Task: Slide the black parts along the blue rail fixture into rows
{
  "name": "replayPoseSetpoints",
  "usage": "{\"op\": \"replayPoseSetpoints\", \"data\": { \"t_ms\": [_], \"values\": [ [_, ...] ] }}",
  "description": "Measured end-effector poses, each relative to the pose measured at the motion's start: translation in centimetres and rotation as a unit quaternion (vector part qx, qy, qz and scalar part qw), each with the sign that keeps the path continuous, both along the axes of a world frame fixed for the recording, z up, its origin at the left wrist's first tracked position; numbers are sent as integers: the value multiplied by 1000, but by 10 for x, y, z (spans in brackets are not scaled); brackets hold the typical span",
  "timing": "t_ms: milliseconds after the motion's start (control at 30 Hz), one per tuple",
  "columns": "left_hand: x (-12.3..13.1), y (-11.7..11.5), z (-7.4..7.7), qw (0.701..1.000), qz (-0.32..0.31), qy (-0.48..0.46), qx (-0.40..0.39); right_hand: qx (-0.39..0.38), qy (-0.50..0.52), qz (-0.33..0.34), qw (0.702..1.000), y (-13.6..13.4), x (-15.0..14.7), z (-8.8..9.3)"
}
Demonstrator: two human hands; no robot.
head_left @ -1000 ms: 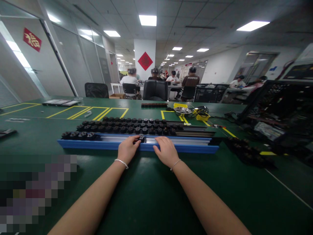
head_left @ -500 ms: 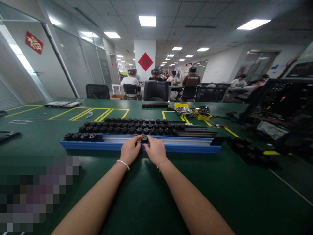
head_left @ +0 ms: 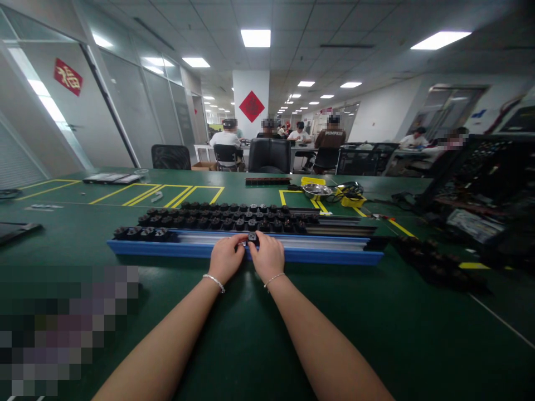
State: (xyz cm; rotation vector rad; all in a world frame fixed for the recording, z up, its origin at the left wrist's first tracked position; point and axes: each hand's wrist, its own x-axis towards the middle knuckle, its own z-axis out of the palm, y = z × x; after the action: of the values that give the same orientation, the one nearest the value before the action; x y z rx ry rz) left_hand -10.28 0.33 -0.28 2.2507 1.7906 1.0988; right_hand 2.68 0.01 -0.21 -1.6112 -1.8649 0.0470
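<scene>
A small black socket module (head_left: 253,238) sits at the blue rail (head_left: 334,256), about midway along its length. My left hand (head_left: 227,259) is closed at the module's left side, with the fingertips against it and the thumb over the rail's front wall. From the right, my right hand (head_left: 268,257) grips the same module between thumb and fingers. The hands hide part of the rail's channel. Several similar black modules (head_left: 146,234) stand in a row at the rail's left end. Whether the held module is seated in the channel I cannot tell.
Behind the rail lie more rails filled with black modules (head_left: 225,223). A metal bowl (head_left: 316,191), yellow bins (head_left: 353,200) and cables stand farther back. Dark parts (head_left: 438,264) lie at right, beside cluttered equipment (head_left: 472,195). People sit at far tables.
The view has shifted slightly, moving the scene a little right and down. The module now shows tilted more upward between my fingers; both hands remain at about the same spot on the rail.
</scene>
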Motion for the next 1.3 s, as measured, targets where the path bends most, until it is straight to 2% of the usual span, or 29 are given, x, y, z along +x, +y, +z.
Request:
{"op": "replayPoseSetpoints", "data": {
  "t_ms": [767, 1300],
  "values": [
    [5, -1, 0, 996, 30, 89, -5, 27, 0, -29, 999, 2, 1, -4],
    [3, -4, 1, 995, 6, 101, -14, 52, 22, -38, 998, 1, 5, -8]
  ]
}}
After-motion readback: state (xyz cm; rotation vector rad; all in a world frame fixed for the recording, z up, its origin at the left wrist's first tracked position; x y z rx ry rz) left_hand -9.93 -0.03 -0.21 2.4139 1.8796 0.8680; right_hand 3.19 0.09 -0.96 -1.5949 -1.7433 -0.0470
